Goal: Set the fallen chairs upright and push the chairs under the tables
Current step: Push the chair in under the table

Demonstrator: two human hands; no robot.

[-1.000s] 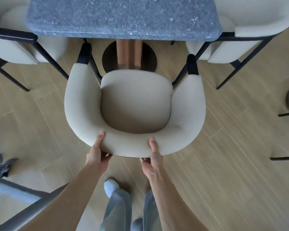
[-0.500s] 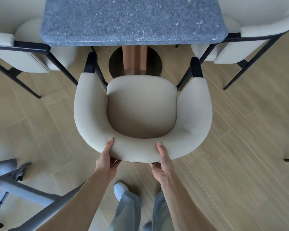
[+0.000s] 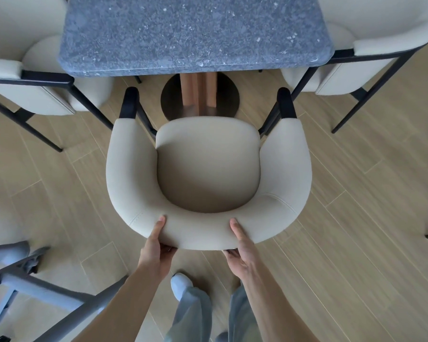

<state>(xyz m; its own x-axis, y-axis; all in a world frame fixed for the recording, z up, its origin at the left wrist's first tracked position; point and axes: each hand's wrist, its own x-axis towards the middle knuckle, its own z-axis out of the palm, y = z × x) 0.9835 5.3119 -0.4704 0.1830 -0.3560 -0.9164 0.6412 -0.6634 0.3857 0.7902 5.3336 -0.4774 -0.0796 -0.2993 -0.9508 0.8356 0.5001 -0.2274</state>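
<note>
Wood-plank floor, speckled grey table at 12 o'clock on a pedestal. Cream armchair: upright at centre, open front and black arm tips aimed at 12, front-to-back axis running 6 to 12, seat not yet under the tabletop. Left hand and right hand: both clamped on the backrest at 6, thumbs on top. Step, judged: pushing in. Next: a straight, even shove toward 12, keeping the arms clear of neighbouring chairs' legs.
</note>
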